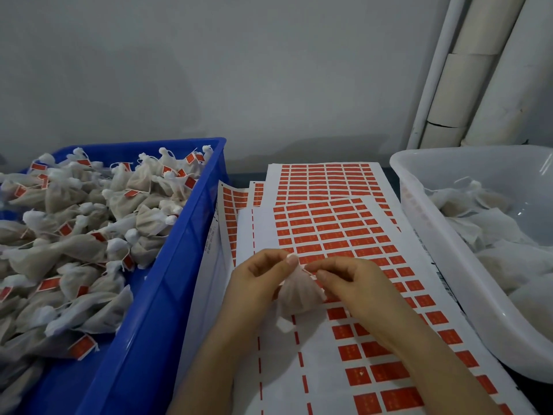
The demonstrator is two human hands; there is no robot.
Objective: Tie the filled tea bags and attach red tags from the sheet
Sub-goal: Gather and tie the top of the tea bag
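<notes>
Over the sheet of red tags (344,235), between blue crate (167,295) and clear tub (449,265), left hand (257,283) and right hand (353,283) pinch the neck of a filled tea bag (299,295); a slack pinch could let the gathered neck spring open and spill tea

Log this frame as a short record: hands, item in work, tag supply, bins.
left hand: pinches the gathered neck of the tea bag
right hand: fingers at the same neck; the grip itself is hidden
tag sheet: rows of red tags, left columns peeled, under the hands
blue crate: left, holds tied bags with red tags
white tub: right, holds bags without visible tags
</notes>
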